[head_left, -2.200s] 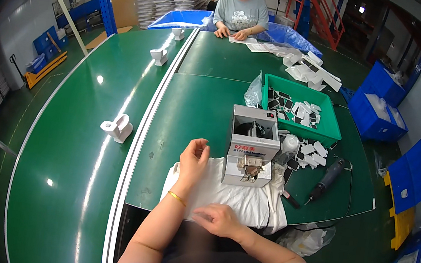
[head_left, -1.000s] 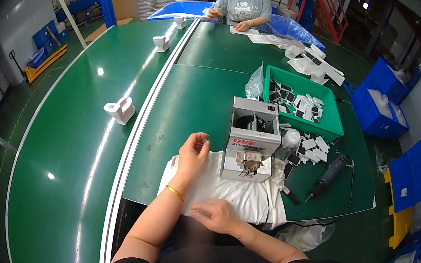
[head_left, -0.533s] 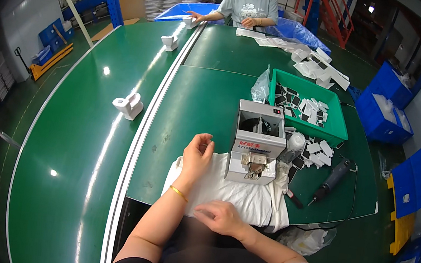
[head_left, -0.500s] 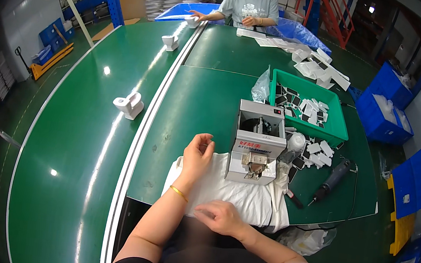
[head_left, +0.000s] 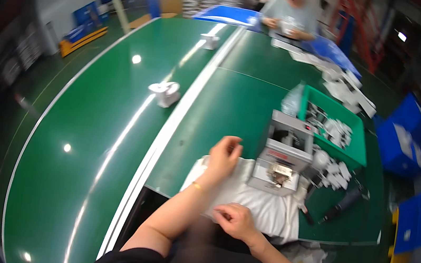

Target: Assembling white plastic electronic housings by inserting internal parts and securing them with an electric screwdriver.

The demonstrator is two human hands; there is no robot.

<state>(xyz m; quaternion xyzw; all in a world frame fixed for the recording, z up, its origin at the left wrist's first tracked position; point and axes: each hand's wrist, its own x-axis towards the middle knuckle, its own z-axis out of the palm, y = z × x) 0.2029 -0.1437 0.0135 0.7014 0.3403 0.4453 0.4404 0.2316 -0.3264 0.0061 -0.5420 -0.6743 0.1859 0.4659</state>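
My left hand (head_left: pixel 225 157) hovers over the left part of a white cloth (head_left: pixel 269 211), its fingers loosely curled, thumb apart, nothing in them. Closer to me, by the cloth's front edge, is my right hand (head_left: pixel 236 221), half curled with a gap at the thumb and no object showing. Both are slightly blurred. A grey and white box-shaped machine (head_left: pixel 284 154) with a metal fixture on its front stands on the cloth, right of my left hand. To the left, a white toilet-shaped piece (head_left: pixel 165 93) sits on the green belt (head_left: pixel 100 117), a second white piece (head_left: pixel 209 41) farther off.
Behind the machine is a green bin (head_left: pixel 354 150) of white and dark parts; more white parts (head_left: pixel 336 175) lie beside it. A dark power screwdriver (head_left: pixel 343 205) rests at the right. Across the table, a person (head_left: pixel 292 17) stands near blue bins and flat white sheets (head_left: pixel 344 85).
My view has turned left, shifting the scene rightward in the picture. The person opposite has lifted a white piece from the belt and now holds it. My hands keep nearly the same pose.
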